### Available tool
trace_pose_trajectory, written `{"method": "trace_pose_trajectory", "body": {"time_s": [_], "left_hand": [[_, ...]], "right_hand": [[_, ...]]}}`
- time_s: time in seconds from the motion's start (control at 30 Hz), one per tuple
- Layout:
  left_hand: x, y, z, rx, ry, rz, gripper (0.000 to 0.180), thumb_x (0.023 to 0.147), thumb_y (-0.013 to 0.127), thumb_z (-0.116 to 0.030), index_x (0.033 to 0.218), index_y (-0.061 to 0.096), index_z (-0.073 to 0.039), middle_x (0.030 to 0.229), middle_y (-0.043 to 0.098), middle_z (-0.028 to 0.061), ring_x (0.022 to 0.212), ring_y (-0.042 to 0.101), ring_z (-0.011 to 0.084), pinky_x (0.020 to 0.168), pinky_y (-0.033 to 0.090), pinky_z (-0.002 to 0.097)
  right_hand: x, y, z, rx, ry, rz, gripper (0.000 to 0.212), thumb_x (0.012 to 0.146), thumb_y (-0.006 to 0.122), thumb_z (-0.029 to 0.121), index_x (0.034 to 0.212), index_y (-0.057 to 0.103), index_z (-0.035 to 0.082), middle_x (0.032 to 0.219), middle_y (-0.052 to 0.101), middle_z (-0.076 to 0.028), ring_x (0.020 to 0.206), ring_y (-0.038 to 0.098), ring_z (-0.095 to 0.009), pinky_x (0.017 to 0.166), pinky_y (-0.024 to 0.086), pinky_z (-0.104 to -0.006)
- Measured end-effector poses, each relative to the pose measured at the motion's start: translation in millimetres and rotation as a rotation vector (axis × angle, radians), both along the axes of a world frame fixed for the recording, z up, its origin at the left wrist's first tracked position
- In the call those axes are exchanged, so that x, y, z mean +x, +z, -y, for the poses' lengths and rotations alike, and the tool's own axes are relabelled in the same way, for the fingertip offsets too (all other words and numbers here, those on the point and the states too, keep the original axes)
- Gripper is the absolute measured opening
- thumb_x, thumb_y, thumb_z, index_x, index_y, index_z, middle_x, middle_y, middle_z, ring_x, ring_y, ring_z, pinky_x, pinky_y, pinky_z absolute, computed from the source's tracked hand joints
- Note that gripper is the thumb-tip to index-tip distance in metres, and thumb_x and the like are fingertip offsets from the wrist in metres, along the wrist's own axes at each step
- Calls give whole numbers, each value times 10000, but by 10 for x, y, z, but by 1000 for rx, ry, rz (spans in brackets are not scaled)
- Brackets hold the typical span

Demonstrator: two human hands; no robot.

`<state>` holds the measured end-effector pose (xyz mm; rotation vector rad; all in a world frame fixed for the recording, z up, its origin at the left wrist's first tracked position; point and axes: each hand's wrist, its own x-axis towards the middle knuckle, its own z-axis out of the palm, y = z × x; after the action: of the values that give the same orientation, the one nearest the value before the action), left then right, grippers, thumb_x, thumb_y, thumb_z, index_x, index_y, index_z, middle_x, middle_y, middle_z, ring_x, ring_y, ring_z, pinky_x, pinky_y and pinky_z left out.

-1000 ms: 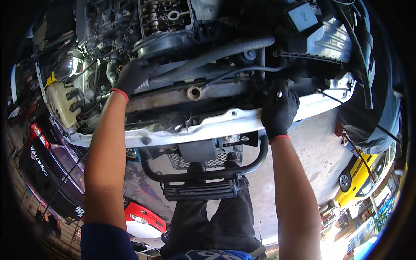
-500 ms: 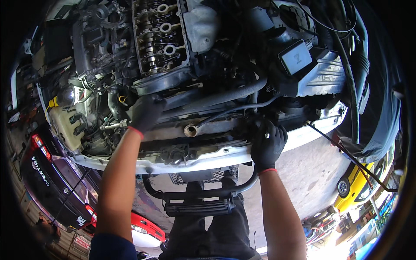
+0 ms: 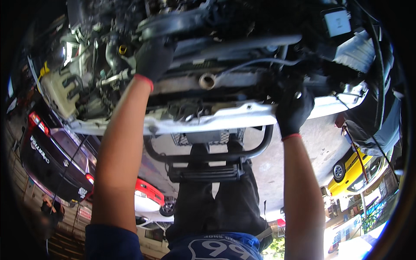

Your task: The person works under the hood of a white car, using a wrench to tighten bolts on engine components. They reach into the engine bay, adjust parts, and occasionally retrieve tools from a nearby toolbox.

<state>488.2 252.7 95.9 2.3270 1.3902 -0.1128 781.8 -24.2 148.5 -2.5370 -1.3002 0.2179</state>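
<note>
Both my hands wear black gloves with red cuffs and reach into the front of a car's engine bay. My left hand point(image 3: 155, 57) is behind the radiator point(image 3: 175, 83), below the engine's front cover point(image 3: 173, 25); its fingers are lost in shadow and blur. At the radiator's right end, just behind the white front panel point(image 3: 225, 119), my right hand point(image 3: 297, 106) has its fingers curled around something dark that I cannot make out. Between the hands are the radiator's open round neck point(image 3: 207, 81), a thin hose point(image 3: 260, 62) and a thick grey hose point(image 3: 255, 43).
A pale plastic reservoir point(image 3: 60, 93) stands at the left. A black bull bar point(image 3: 208, 157) crosses in front of my legs. At the right are a battery-like white-topped box point(image 3: 337, 22) and a prop rod. Dark, red and yellow cars point(image 3: 353, 173) are parked around.
My view has tilted, so the engine bay sits higher in the picture and more of my body shows. Both hands stay at about the same places on the car.
</note>
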Motion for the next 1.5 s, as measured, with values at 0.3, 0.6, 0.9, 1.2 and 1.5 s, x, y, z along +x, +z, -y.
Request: {"method": "trace_pose_trajectory", "body": {"time_s": [0.3,0.6,0.9,1.2,1.5], "left_hand": [[-284,100,-362,-373,-43,30,340,854,728,-364,982,790,-55,902,745,251,893,740,407,863,573,491],[-280,168,-124,-255,138,57,345,868,730,-387,1019,797,-84,1020,758,227,1033,717,410,950,548,492],[-415,344,-700,-653,-174,-141,310,945,701,-328,1049,756,-41,855,746,187,847,737,358,812,561,460],[-818,204,-622,-395,-207,18,372,922,774,-297,1092,729,31,946,749,234,902,754,347,827,556,441],[-1073,584,-558,-388,18,322,300,1030,643,-176,1274,701,-12,1151,770,132,1056,727,204,938,544,342]], "right_hand": [[9,14,-41,-30,-51,-6,187,985,606,211,1093,725,116,983,748,-150,961,681,-382,893,494,-483],[-43,0,-7,-69,-139,13,255,1022,601,269,1161,745,111,1106,744,-150,1050,659,-369,942,479,-478],[-41,59,-26,-65,-78,6,218,999,611,214,1124,722,74,1096,741,-150,1076,642,-367,1004,445,-481],[-18,49,-26,3,-20,23,211,982,629,178,1141,725,79,1079,748,-140,1026,658,-372,961,466,-485],[63,-79,60,87,14,-31,231,982,632,188,1160,754,103,1048,761,-142,970,696,-358,895,514,-453]]}}
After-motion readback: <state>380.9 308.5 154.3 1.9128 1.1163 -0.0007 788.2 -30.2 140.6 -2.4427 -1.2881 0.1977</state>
